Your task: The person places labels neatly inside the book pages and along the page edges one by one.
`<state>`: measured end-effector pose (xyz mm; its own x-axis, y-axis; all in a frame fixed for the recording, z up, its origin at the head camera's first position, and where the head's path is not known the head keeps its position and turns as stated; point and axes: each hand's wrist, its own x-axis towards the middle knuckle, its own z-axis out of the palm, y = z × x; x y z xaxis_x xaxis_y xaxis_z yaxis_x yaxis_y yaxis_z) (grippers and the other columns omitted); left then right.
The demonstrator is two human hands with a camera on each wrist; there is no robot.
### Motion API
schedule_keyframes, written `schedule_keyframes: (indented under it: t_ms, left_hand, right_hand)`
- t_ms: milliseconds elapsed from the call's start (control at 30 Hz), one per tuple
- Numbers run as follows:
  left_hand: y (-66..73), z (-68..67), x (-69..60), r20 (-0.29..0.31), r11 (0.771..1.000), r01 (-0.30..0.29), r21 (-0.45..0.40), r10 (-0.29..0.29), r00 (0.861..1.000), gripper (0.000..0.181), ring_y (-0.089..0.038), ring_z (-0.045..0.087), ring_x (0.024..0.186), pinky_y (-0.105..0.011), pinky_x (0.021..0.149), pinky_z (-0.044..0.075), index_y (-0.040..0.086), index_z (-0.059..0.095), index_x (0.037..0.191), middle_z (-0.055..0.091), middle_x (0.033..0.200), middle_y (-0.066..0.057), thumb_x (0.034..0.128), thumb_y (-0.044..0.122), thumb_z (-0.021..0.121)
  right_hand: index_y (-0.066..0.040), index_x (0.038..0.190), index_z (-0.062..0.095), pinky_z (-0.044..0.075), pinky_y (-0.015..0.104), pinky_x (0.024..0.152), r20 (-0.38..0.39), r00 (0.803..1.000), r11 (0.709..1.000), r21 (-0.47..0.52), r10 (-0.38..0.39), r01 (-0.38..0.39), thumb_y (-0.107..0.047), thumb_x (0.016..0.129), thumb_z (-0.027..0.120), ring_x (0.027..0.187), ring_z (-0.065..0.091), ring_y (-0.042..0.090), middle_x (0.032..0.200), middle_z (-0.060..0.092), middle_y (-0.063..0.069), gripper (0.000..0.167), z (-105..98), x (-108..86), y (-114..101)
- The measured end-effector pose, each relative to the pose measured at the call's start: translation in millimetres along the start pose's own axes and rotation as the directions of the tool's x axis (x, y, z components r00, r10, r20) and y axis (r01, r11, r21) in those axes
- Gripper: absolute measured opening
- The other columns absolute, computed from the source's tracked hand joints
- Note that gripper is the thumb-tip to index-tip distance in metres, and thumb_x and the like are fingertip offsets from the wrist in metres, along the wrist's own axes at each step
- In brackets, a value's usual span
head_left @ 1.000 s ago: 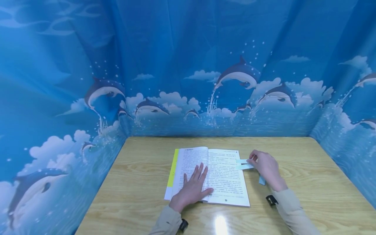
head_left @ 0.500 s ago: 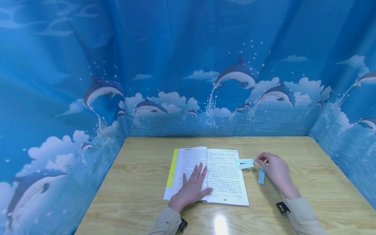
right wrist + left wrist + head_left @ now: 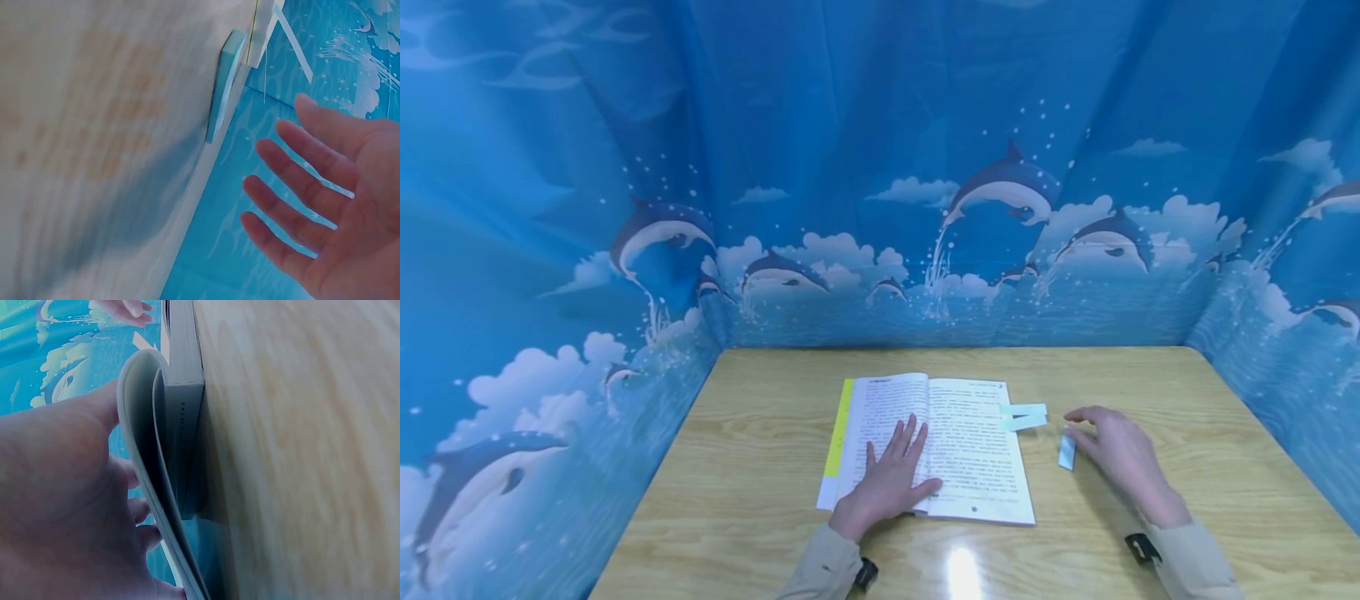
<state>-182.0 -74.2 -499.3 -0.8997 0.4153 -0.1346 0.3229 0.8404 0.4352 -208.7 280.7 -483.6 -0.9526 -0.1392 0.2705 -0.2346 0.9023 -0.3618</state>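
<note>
One book point(image 3: 976, 457) touched by spread left hand point(image 3: 889, 482), two strips point(image 3: 1030, 422) laid across its edge; one pad point(image 3: 1067, 454) seen beside loosely spread right hand point(image 3: 1118, 452).

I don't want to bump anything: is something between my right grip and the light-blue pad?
Nothing visible: in the right wrist view, only air separates your right grip from the light-blue pad.

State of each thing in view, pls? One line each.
Book: lying open, face up.
Two blue strips: overlapping book's right edge, ends jutting out.
Blue pad: lying unheld beside the book.
Left hand: resting on the book, fingers spread.
Right hand: fingers parted, holding nothing.
Curtain: hanging.
</note>
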Motion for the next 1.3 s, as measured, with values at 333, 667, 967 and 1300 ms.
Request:
schedule_keyframes:
  t_ms: [333,667,967,1300]
  left_hand:
    - [-1.1,0.4,2.0,0.008,1.0,0.004,-0.008,-0.004,1.0,0.085,-0.029,0.003,0.157,-0.074,0.117,0.006,0.015,0.013,0.164,0.002,0.171,-0.008,0.1012,0.056,0.051]
    - [0.6,-0.9,0.4,0.006,1.0,-0.001,-0.008,0.001,1.0,0.085,-0.03,0.005,0.157,-0.075,0.116,0.007,0.013,0.015,0.164,0.004,0.171,-0.009,0.1007,0.055,0.053]
    - [0.5,0.3,1.1,0.008,1.0,0.012,-0.003,-0.012,1.0,0.084,-0.03,0.004,0.157,-0.075,0.116,0.007,0.015,0.014,0.164,0.002,0.171,-0.009,0.1007,0.056,0.052]
    - [-0.2,2.2,0.8,0.008,1.0,0.016,-0.006,-0.016,1.0,0.085,-0.029,0.004,0.157,-0.074,0.117,0.007,0.015,0.014,0.164,0.001,0.171,-0.007,0.1004,0.056,0.053]
  right_hand:
    - [0.008,0.125,0.065,0.049,0.065,0.094,0.168,0.984,0.994,-0.086,-0.056,0.071,-0.032,0.079,0.085,0.115,0.059,0.052,0.127,0.064,0.031,0.064,7.5,-5.5,5.6]
    - [0.01,0.124,0.065,0.044,0.072,0.094,0.241,0.97,0.991,-0.119,-0.023,0.053,-0.038,0.076,0.085,0.123,0.051,0.057,0.132,0.059,0.033,0.071,5.8,-5.9,3.4]
    - [0.01,0.123,0.066,0.046,0.067,0.098,0.28,0.959,0.992,-0.103,-0.045,0.077,-0.027,0.09,0.074,0.12,0.056,0.054,0.131,0.06,0.032,0.05,5.5,-5.2,5.6]
    - [0.013,0.122,0.065,0.047,0.066,0.097,0.28,0.96,0.991,-0.117,-0.029,0.064,-0.018,0.091,0.072,0.118,0.056,0.055,0.132,0.059,0.033,0.044,6.3,-4.5,-0.3]
